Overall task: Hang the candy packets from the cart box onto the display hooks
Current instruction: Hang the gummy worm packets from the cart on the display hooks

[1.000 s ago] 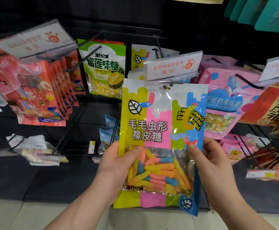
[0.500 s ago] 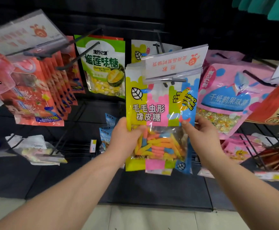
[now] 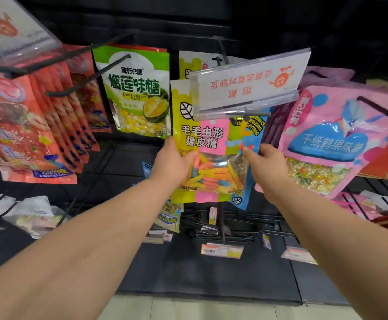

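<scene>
The gummy-worm packet [image 3: 213, 144], striped yellow, pink, green and blue with a clear window full of coloured worms, hangs upright in the centre of the frame, held between both hands. The left hand [image 3: 173, 162] grips its lower left edge: the thumb lies across the front at the window and the other fingers curl round behind, out of sight. The right hand [image 3: 267, 167] pinches the right edge at about the same height, thumb tip on the front and fingers tucked behind.

The packet's top strip is hidden behind a clear label holder [image 3: 250, 84] with red print that tilts across the end of a black display hook [image 3: 221, 50], so whether the packet sits on the hook cannot be told. Further back on the same hook, above the holder's left end, the top of another packet of the same kind [image 3: 195, 63] shows.

Left of centre hangs a green durian candy packet [image 3: 134, 93]. A row of red packets [image 3: 33, 135] fills the left of the frame under a second clear holder. A pink packet [image 3: 327, 139] hangs at the right, just beside the right hand. Below the held packet, lower hooks carry small price tags [image 3: 221, 250]. Pale packets [image 3: 33, 215] lie at lower left, and light floor tiles [image 3: 211, 310] run along the bottom edge.
</scene>
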